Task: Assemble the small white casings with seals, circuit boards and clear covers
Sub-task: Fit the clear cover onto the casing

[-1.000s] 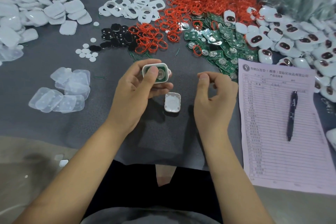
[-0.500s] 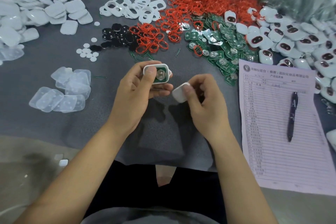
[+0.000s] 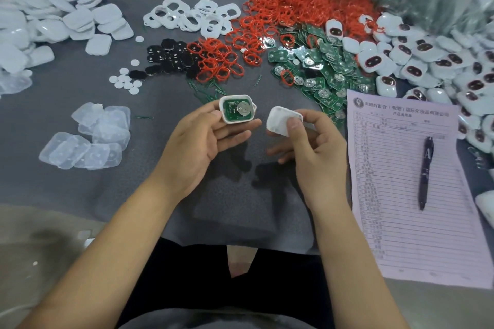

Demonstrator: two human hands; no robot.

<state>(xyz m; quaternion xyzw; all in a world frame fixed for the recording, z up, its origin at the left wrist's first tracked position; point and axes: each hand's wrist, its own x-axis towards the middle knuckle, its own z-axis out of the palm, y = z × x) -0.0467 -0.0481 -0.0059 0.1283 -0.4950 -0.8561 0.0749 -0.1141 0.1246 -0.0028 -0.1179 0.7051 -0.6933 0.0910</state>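
Observation:
My left hand (image 3: pixel 199 144) holds a small white casing (image 3: pixel 236 109) above the grey mat, its open side up with a green circuit board and a silver coin cell inside. Just to its right, my right hand (image 3: pixel 311 147) pinches a white back cover (image 3: pixel 280 122) between thumb and fingers, tilted and a small gap away from the casing. Red seals (image 3: pixel 283 0), green circuit boards (image 3: pixel 318 72) and clear covers (image 3: pixel 88 141) lie in heaps on the mat.
White casings with dark windows (image 3: pixel 427 61) pile up at the right. A printed sheet (image 3: pixel 395 195) with a pen (image 3: pixel 425 173) lies at the right. White backs (image 3: pixel 48 27), white frames (image 3: pixel 192 16), black discs (image 3: pixel 168 59) and small white dots (image 3: pixel 125 80) fill the far left.
My right hand picked the white cover up from the mat and lifted it to beside the casing. My left hand's thumb slid off the board, which now shows fully.

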